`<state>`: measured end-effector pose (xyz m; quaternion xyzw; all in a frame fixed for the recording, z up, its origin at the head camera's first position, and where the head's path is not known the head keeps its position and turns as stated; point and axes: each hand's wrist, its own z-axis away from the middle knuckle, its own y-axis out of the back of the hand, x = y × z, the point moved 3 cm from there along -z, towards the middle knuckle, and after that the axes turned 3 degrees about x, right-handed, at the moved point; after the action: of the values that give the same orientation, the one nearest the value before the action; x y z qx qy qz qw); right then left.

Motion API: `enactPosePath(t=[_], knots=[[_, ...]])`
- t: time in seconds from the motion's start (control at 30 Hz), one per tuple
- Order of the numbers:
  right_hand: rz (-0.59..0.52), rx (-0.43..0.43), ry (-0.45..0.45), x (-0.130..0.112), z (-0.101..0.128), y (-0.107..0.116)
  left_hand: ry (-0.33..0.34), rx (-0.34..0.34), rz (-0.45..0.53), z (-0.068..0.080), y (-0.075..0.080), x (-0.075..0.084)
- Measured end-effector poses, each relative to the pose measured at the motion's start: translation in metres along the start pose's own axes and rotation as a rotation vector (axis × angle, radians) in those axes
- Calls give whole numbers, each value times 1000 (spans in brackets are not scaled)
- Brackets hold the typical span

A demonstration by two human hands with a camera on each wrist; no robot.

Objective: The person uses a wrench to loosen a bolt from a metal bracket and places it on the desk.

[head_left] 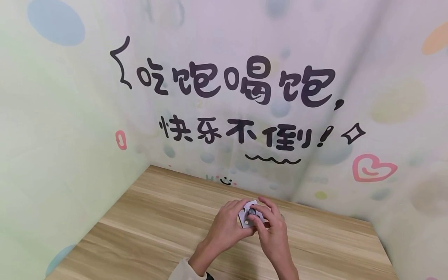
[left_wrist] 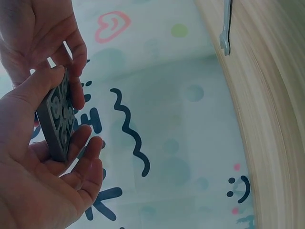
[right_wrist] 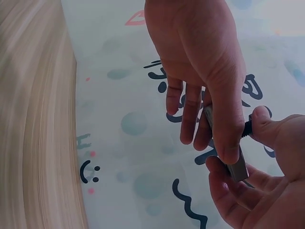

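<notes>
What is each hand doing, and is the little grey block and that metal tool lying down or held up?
Small flat grey block with round holes: held up off the table, on edge.
Left hand: grips the block.
Right hand: pinches a dark knob on the block.
Grey metal wrench: lies on the wooden table, untouched.

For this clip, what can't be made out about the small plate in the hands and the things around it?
- Gray plate: head view too small for detail; left hand and right hand cover its edges.
- Dark part on the plate: right wrist view, hidden by the thumb; its type is unclear.
- Wrench: left wrist view, cut off by the top edge.
</notes>
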<state>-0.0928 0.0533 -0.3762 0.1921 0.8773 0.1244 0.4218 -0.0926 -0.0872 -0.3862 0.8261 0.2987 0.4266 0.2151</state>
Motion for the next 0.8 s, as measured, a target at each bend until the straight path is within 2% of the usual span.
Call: enactPosePath(t=[0.3,0.8], knots=[[1,0,42,-1,0,0,-10,8,-25,0,1,1],[8,-65,59,-3,0,1,-33,25,-15,0,2,0]])
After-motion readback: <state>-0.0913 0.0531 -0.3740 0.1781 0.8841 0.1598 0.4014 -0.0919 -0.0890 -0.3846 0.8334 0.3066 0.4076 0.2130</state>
